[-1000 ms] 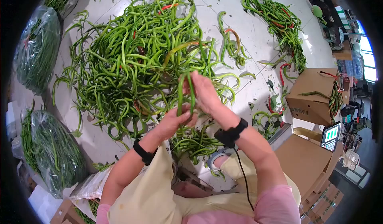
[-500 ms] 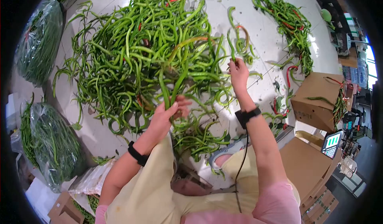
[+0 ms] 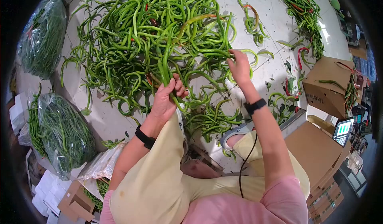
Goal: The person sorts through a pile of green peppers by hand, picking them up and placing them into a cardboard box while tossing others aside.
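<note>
Several long green chili peppers (image 3: 164, 69) are bunched in my left hand (image 3: 166, 97), its thumb closed over them above my knee. My right hand (image 3: 240, 67) is at the right edge of a big heap of green chili peppers (image 3: 119, 44). Its thumb and fingers pinch around the end of a green chili pepper (image 3: 218, 54) that points left across the heap. A smaller group of chili peppers (image 3: 211, 118) lies on the floor between my feet.
Plastic bags of peppers (image 3: 43, 40), (image 3: 64, 132) stand at the left. A second pepper pile (image 3: 301, 12) lies at the upper right. Cardboard boxes (image 3: 325, 86), (image 3: 315, 152) and a lit display (image 3: 343, 132) are on the right. Loose red and green peppers (image 3: 252, 18) lie between the piles.
My right hand has moved in toward the heap; the pepper that stood upright in it no longer shows that way. My left hand still holds its bunch. The whole view has shifted slightly.
</note>
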### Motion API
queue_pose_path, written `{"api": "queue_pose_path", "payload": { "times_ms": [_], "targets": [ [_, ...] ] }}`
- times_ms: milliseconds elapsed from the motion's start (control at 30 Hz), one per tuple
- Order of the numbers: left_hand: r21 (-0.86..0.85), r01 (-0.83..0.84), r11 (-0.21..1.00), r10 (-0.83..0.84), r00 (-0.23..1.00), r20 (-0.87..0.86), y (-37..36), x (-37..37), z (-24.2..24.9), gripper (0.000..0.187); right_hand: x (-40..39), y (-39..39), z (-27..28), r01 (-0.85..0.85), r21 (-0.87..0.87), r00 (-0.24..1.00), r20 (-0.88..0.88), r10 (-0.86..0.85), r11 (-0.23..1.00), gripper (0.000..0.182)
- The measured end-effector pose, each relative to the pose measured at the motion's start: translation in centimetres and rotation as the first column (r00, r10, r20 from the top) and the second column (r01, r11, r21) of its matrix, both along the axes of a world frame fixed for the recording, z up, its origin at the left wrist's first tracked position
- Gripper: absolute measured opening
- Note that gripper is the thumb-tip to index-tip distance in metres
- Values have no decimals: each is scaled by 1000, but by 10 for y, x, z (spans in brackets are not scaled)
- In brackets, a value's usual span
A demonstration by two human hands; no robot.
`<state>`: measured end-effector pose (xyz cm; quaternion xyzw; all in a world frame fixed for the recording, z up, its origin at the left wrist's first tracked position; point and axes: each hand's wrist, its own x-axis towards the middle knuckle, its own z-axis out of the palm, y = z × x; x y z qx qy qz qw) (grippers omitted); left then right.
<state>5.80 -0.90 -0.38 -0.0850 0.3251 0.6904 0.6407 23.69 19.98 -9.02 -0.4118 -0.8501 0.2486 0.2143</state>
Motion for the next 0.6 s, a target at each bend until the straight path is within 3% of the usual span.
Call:
{"api": "queue_pose_path", "payload": {
  "times_ms": [100, 133, 233, 267, 333, 400, 500, 567, 600],
  "targets": [
    [39, 16, 999, -17, 1000, 23, -4, 2, -11, 18, 2, 9, -10, -36, -60, 969, 241, 50, 998, 24],
    [62, 27, 998, -28, 999, 23, -4, 0, -15, 19, 2, 10, -8, -48, -1, 980, 193, 48, 999, 20],
    [-46, 4, 999, -8, 995, -100, 0, 4, -10, 22, -4, -15, 20, 68, -174, 997, -15, -72, 982, 18],
    [-22, 18, 1000, -20, 993, -113, -1, 4, -16, 28, -13, -38, 43, 37, -291, 998, -45, -53, 956, 18],
    [-9, 6, 1000, -7, 996, -92, 1, 8, -16, 32, -20, -85, 72, -154, -544, 987, -46, 154, 825, 19],
    [-30, 76, 997, -78, 992, -103, -1, 8, -17, 40, -24, -119, 77, -312, -640, 945, -134, 298, 702, 19],
    [119, 85, 989, -75, 993, -91, -9, 5, -19, 40, -22, -101, 60, -308, -690, 947, -290, 139, 655, 14],
    [56, 58, 997, -53, 995, -90, -7, 6, -1, 41, -21, -62, 55, 43, -472, 975, -171, -139, 880, 17],
    [77, 70, 995, -62, 993, -99, -7, 4, 0, 42, -12, -36, 33, 99, -160, 987, -112, -118, 982, 17]
  ]
}}
